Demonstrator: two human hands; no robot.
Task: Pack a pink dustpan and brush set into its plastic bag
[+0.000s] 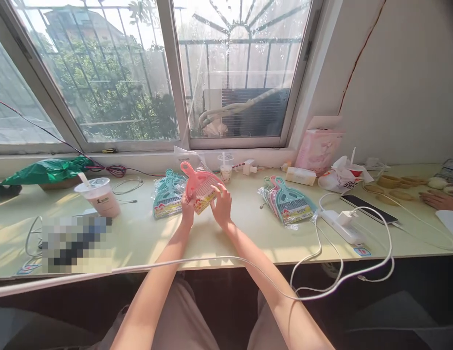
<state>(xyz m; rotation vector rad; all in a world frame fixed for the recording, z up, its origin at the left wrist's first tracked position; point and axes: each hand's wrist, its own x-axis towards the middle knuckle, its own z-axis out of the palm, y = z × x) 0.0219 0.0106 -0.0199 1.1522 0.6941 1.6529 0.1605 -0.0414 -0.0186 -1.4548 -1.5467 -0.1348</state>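
At centre of the counter (138,238), just above its surface: pink dustpan set (200,187), label attached, handle pointing far-left, held between both hands.
Left hand (188,206): closed on the set's left near edge.
Right hand (222,206): fingers spread, gripping the set's right near edge.
Left of the hands, lying flat: teal dustpan sets (168,197), bagged, stacked.
Right of the hands, lying flat: mixed dustpan sets (288,201), bagged, fanned.
Far left: lidded drink cup (98,197) with straw; green bag (47,170).
Behind the held set: small clear cup (225,167).
Right: white power strip (341,226) with cables; phone (363,208); pink box (317,148).
Far right edge: another person's hand (440,200), resting on the counter.
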